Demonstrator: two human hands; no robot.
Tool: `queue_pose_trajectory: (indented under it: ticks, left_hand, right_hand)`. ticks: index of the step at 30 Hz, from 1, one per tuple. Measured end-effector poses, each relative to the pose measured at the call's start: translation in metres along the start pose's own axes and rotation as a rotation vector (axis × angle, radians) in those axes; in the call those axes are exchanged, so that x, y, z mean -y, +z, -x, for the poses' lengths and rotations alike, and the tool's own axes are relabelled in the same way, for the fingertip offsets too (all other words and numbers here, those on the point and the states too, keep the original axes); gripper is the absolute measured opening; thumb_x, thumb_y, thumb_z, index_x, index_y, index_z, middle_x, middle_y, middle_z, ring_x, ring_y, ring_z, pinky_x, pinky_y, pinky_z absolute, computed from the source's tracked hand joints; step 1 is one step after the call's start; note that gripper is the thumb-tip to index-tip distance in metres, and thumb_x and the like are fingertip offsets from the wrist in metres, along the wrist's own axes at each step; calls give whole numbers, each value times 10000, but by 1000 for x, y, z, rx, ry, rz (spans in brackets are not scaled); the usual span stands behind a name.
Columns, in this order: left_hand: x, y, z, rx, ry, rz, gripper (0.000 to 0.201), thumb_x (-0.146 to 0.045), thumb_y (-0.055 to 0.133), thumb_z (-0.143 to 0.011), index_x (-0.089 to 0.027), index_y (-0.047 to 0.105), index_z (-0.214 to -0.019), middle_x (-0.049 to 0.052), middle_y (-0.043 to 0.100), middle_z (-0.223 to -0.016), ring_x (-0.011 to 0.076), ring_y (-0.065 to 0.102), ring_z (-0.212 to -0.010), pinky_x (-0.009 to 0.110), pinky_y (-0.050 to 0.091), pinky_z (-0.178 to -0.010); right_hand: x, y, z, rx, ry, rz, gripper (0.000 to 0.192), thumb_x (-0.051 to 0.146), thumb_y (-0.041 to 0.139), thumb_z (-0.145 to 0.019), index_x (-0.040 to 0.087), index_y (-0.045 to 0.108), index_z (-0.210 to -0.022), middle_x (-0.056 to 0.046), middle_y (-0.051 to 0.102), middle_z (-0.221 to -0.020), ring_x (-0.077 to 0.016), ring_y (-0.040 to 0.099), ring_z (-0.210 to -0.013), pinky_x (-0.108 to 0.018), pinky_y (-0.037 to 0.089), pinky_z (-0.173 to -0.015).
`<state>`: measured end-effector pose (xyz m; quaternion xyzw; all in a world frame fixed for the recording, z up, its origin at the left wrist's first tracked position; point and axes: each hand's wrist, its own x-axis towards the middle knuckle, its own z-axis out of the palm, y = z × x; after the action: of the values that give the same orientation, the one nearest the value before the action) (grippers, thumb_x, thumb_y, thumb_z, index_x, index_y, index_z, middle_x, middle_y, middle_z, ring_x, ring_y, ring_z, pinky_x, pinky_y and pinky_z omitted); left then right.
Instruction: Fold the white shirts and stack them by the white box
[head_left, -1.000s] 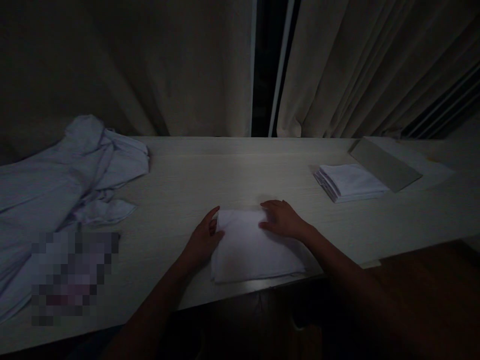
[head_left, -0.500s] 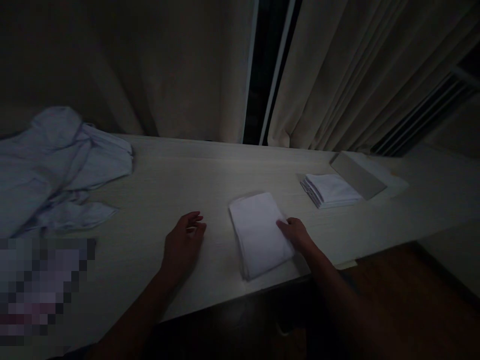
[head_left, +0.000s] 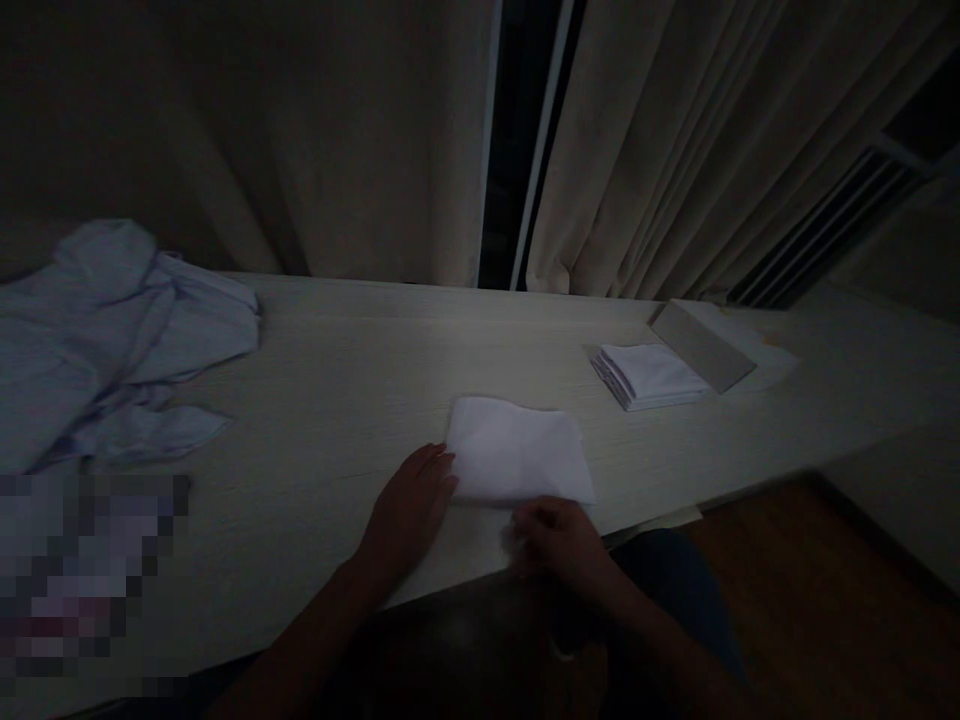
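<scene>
A folded white cloth [head_left: 517, 450] lies on the pale tabletop in front of me, wider than it is deep. My left hand [head_left: 412, 500] rests at its left edge, fingers stretched out and touching the fabric. At the cloth's near right edge is my right hand [head_left: 555, 540], its fingers curled in. A pale blur shows beside those fingertips, and I cannot make out what they hold.
A stack of folded white cloths [head_left: 652, 375] lies to the right, against a grey board [head_left: 705, 345]. Crumpled pale fabric [head_left: 127, 320] is heaped at the left. Curtains [head_left: 360, 140] hang behind the table [head_left: 360, 370]. Its front edge runs close to my body.
My left hand has moved right, onto the cloth's left edge. My right hand has come left and nearer to me. The cloth has turned and now looks shorter from front to back.
</scene>
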<state>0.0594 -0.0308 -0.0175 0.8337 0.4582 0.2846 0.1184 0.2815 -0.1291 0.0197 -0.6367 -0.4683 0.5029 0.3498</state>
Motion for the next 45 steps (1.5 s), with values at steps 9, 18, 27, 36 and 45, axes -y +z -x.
queue_pose_trajectory:
  ticks: [9, 18, 27, 36, 45]
  left_hand:
    - [8, 30, -12, 212, 234, -85, 625, -402, 522, -892, -319, 320, -1478, 46, 134, -1620, 306, 48, -1486, 544, 208, -1167]
    - [9, 27, -5, 210, 235, -83, 595, -223, 428, -899, -343, 328, -1473, -17, 151, -1617, 306, 35, -1487, 547, 196, -1176]
    - [-5, 24, -5, 51, -108, -191, 551, -349, 400, -910, -116, 382, -1409, 194, 569, -1271, 327, 519, -1183, 490, 386, -1014]
    - [-10, 33, -18, 22, -392, -112, 544, -363, 507, -814, -133, 445, -1304, 113, 646, -955, 267, 624, -877, 381, 446, -798]
    - [-6, 21, -5, 35, -398, -125, 399, -285, 518, -766, -174, 538, -1149, 70, 639, -841, 258, 598, -850, 357, 422, -741]
  right_hand:
    - [-2, 24, -47, -191, -607, 1033, 591, 466, 405, -967, 196, 334, -1488, -92, 318, -1550, -316, 176, -1457, -571, 142, -1176]
    - [-43, -33, -34, -248, -489, 1177, 614, 529, 455, -944, 321, 298, -1500, -57, 229, -1585, -327, 108, -1468, -638, 102, -1144]
    - [-63, -66, -32, -325, -381, 1125, 563, 464, 306, -1004, 315, 193, -1535, -56, 157, -1605, -304, 159, -1462, -582, 183, -1136]
    - [-62, -63, -31, -349, -385, 1117, 559, 461, 335, -996, 320, 228, -1526, -56, 178, -1599, -312, 190, -1454, -585, 191, -1132]
    - [-54, -61, -26, -327, -380, 1116, 547, 492, 337, -993, 333, 269, -1512, -42, 213, -1590, -323, 167, -1457, -603, 185, -1127]
